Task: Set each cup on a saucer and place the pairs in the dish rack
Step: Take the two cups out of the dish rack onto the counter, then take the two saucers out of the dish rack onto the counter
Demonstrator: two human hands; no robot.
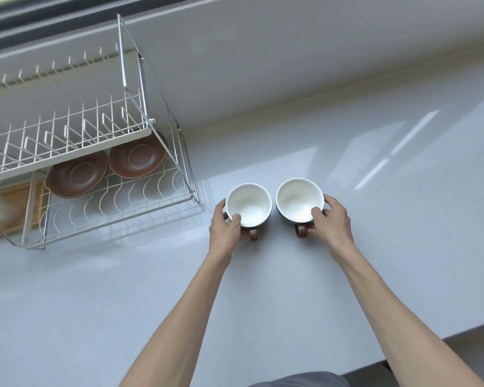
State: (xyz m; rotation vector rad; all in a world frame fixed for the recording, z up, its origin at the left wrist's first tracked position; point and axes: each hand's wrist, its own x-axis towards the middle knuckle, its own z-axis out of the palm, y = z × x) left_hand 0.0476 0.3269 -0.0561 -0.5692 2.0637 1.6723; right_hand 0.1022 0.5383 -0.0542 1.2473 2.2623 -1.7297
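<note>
Two cups, white inside with brown handles, stand side by side on the grey counter. My left hand (227, 226) grips the left cup (249, 203) at its near rim, thumb inside. My right hand (330, 219) grips the right cup (298, 198) the same way. Two brown saucers lie flat on the lower shelf of the dish rack (118, 210): the left saucer (77, 175) and the right saucer (136, 157), both partly under the upper shelf. Both saucers are bare.
The two-tier wire rack stands at the left against the back wall, its upper plate shelf (67, 135) holding nothing. A wooden board (14, 202) lies under the rack's left end. The counter's front edge (403, 356) runs at the lower right.
</note>
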